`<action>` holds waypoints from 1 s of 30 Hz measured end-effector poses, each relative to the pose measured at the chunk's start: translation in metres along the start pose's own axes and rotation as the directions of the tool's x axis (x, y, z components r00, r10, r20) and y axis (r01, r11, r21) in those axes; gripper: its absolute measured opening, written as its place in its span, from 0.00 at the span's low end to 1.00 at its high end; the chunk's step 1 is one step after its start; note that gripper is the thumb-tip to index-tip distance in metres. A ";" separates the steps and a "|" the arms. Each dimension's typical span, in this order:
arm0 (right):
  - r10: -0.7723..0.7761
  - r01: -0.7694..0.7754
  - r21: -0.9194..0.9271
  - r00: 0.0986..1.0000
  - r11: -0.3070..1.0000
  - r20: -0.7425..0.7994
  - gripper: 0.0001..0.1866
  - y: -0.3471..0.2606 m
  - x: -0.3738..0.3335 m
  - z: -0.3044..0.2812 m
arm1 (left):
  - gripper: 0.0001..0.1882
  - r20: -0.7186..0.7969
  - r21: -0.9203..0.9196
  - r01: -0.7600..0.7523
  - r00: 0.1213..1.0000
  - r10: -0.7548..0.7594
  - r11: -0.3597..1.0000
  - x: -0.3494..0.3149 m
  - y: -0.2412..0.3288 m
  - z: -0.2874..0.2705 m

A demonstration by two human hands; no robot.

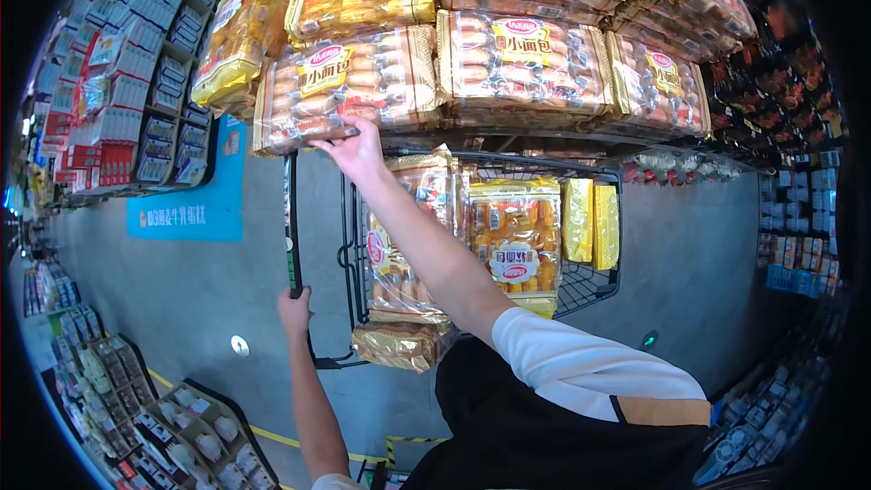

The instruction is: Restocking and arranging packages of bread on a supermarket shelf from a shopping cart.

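Observation:
My left hand (294, 310) is closed around the near end of a shopping cart's dark handle bar (291, 218). Stretched forward across the cart, my right hand (357, 152) has its fingers and thumb at the lower front edge of a clear-and-gold pack of bread rolls (399, 68). That pack sits at the left end of the display's front row, slightly askew. Inside the wire cart (590, 289) lie another bread roll pack (399, 286), a yellow pack of long breads (514, 227) and two slim yellow packs (592, 222). A gold-wrapped pack (396, 346) is at the cart's near side.
More bread packs (526, 59) are stacked beside and behind the one at my right hand. Box-filled shelves (136, 82) stand at the left, with a blue floor sign (190, 200). Low bins (204, 431) are at lower left. Dark shelves (798, 209) line the right.

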State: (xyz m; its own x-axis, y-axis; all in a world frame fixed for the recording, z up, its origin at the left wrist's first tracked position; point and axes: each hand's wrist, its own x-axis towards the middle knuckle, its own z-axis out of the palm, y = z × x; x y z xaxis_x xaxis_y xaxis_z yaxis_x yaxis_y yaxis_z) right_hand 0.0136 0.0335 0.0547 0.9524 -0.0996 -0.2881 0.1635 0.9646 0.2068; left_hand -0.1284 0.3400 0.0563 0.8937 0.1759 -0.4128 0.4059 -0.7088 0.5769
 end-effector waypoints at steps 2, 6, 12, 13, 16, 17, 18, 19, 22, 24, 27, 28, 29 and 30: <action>-0.049 0.050 0.068 0.999 0.996 -0.018 0.20 -0.002 0.011 0.009 | 0.14 -0.012 -0.001 0.010 1.000 -0.010 1.000 -0.001 -0.001 -0.001; -0.041 0.043 0.142 0.999 0.989 -0.019 0.22 -0.009 0.022 0.034 | 0.14 -0.026 0.004 0.025 0.999 -0.025 1.000 0.001 -0.008 -0.003; 0.039 -0.086 -0.507 0.994 0.858 -0.104 0.23 -0.043 -0.027 -0.017 | 0.14 -0.002 0.004 0.014 1.000 -0.014 1.000 -0.006 -0.003 -0.001; 0.055 -0.085 -0.597 0.996 0.798 -0.069 0.20 -0.053 -0.052 -0.022 | 0.14 -0.006 0.006 0.022 1.000 -0.022 1.000 -0.007 -0.007 0.000; -0.042 -0.088 -0.795 0.989 0.600 -0.141 0.15 -0.094 -0.125 -0.048 | 0.14 0.014 0.006 -0.006 1.000 0.006 1.000 -0.002 -0.011 0.003; -0.094 -0.021 -0.806 0.991 0.592 -0.095 0.12 -0.110 -0.148 -0.066 | 0.14 0.032 0.016 0.002 0.999 -0.003 1.000 0.001 -0.012 0.003; -0.158 -0.001 -0.771 0.979 0.637 -0.131 0.09 -0.124 -0.176 -0.074 | 0.14 0.020 0.011 -0.016 1.000 0.015 1.000 0.003 -0.015 0.002; -0.229 -0.033 -0.806 0.951 0.592 -0.207 0.07 -0.135 -0.200 -0.079 | 0.14 0.006 0.007 -0.031 1.000 0.031 1.000 0.004 -0.020 0.002; -0.313 -0.165 -0.878 0.892 0.448 -0.327 0.06 -0.177 -0.263 -0.099 | 0.14 0.000 -0.018 -0.023 1.000 0.023 1.000 0.013 -0.025 0.003; -0.358 -0.312 -0.881 0.825 0.356 -0.437 0.11 -0.204 -0.300 -0.129 | 0.13 0.025 -0.005 -0.019 1.000 0.019 1.000 0.017 -0.025 0.000; -0.601 -0.473 -0.682 0.797 -0.558 -0.062 0.20 -0.241 -0.339 -0.164 | 0.12 0.038 0.010 -0.020 0.999 0.020 1.000 0.011 -0.015 0.002; -0.658 -0.471 -0.617 0.745 -0.631 0.105 0.28 -0.244 -0.345 -0.172 | 0.12 0.036 0.003 -0.009 0.999 0.009 1.000 0.010 -0.014 0.001; -0.668 -0.478 -0.624 0.738 -0.619 0.097 0.28 -0.249 -0.351 -0.178 | 0.11 0.033 -0.004 0.002 0.999 -0.002 1.000 0.009 -0.013 0.001; -0.677 -0.505 -0.553 0.720 -0.663 0.153 0.30 -0.254 -0.356 -0.183 | 0.10 0.032 -0.003 0.007 0.999 -0.006 1.000 0.008 -0.011 0.003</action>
State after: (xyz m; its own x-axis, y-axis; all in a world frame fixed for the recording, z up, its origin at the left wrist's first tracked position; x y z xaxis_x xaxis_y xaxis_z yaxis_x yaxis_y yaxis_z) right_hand -0.4137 -0.1314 -0.0668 0.6147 -0.7620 -0.2040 -0.7315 -0.4540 -0.5087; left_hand -0.1262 0.3474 0.0450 0.8844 0.1583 -0.4390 0.4123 -0.7058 0.5761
